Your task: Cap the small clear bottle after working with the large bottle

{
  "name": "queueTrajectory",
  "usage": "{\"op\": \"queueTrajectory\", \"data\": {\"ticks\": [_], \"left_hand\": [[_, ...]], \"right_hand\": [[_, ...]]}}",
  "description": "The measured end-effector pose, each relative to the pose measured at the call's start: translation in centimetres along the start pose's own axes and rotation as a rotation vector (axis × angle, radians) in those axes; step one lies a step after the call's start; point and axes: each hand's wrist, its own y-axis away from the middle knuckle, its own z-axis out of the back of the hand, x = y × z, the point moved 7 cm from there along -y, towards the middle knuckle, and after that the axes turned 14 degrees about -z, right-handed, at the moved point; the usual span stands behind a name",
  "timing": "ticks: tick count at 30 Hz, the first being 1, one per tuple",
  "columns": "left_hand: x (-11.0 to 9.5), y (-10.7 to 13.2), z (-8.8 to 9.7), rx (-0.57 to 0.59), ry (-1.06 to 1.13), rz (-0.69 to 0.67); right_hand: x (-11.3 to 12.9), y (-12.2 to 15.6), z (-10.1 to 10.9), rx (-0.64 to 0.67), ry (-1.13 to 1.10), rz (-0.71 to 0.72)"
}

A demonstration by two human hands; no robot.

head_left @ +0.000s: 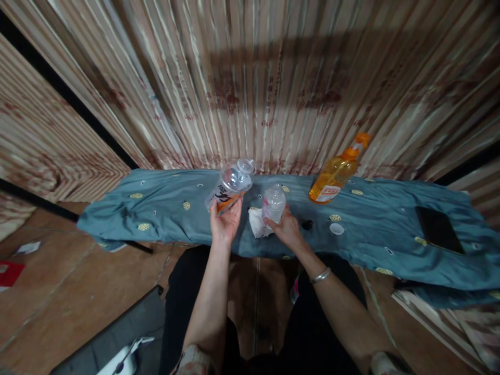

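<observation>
My left hand (225, 221) is closed around the lower part of a clear plastic bottle (230, 185) with an orange-and-white label, holding it tilted over the blue cloth-covered surface (164, 219). My right hand (287, 229) grips a smaller clear bottle (274, 203) that stands upright on the cloth. A crumpled white tissue (258, 223) lies between my two hands, touching the right one. A silver bangle sits on my right wrist.
An orange liquid bottle with an orange cap (336, 174) stands at the back right. A small black cap (307, 225) and a white cap (336, 228) lie right of my hand. A black phone (438, 229) rests far right. Striped curtains hang behind. The floor is tiled.
</observation>
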Motion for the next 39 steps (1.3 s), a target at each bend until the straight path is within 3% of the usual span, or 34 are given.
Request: {"op": "queueTrajectory", "data": {"ticks": [5, 12, 26, 39], "left_hand": [[1.8, -1.6, 0.9, -0.017, 0.114, 0.077], [1.5, -3.4, 2.9, -0.055, 0.205, 0.072], [1.6, -3.2, 3.9, -0.08, 0.198, 0.08], [1.2, -2.6, 4.4, -0.064, 0.054, 0.044]], "right_hand": [[-0.1, 0.0, 0.0, -0.007, 0.014, -0.002], [-0.2, 0.0, -0.1, -0.009, 0.014, 0.005], [-0.2, 0.2, 0.1, -0.031, -0.027, -0.009], [-0.2, 0.3, 0.3, -0.016, -0.035, -0.014]]}}
